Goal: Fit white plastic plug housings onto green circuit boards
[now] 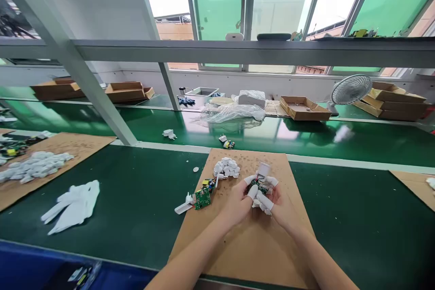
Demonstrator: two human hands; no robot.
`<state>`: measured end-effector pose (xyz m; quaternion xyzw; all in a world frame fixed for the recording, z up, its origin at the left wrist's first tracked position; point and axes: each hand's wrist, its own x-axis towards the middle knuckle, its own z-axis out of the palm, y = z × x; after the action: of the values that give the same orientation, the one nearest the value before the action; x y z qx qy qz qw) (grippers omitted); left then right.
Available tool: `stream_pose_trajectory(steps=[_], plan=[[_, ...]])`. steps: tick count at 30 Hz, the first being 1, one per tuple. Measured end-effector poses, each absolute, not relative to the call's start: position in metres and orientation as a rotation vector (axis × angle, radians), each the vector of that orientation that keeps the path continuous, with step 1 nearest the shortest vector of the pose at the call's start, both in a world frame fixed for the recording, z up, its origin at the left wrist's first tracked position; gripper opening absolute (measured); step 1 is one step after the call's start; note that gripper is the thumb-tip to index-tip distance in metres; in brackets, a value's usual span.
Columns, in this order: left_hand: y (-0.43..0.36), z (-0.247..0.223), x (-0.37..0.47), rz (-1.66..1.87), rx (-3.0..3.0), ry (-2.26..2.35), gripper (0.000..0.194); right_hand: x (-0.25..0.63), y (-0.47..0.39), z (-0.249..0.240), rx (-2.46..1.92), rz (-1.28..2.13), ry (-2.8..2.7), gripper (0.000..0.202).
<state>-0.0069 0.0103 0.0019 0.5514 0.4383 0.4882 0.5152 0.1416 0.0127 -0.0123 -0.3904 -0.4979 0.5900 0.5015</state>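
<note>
Both hands wear white finger covers and meet over a brown cardboard sheet (251,253). My left hand (242,197) and my right hand (277,197) are closed round a small green circuit board (260,186), with a white plastic part (263,170) standing up from its far side. Small white pieces (261,207) show just under the fingers. Left of my left hand lie a green circuit board (203,198) with a white plug part (185,205) and a board with a yellow component (208,184). A pile of white caps (227,167) sits beyond them.
A white glove (75,204) and a second cardboard sheet (64,145) with white pieces (36,165) lie left on the green table (136,190). Behind are a grey metal frame (217,50), plug parts (169,134), plastic wrap (234,112), an open box (304,109) and a fan (351,89).
</note>
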Motion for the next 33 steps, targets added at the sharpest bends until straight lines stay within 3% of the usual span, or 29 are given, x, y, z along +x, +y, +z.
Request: stream_pose_trajectory(steps=[7,17,25,33], plan=[[0.009,-0.001,-0.003,1.172,1.126,1.061,0.031,0.148,0.011,0.000,-1.040,1.535,-1.206,0.054],[0.007,0.006,-0.001,1.086,1.101,0.897,0.038,0.147,0.008,0.003,-1.049,1.341,-1.277,0.043],[0.006,0.009,0.001,1.121,1.173,0.937,0.038,0.148,0.005,0.008,-0.975,1.432,-1.269,0.036],[0.007,0.002,-0.001,1.125,1.177,1.014,0.031,0.140,0.005,0.003,-0.931,1.403,-1.241,0.044]])
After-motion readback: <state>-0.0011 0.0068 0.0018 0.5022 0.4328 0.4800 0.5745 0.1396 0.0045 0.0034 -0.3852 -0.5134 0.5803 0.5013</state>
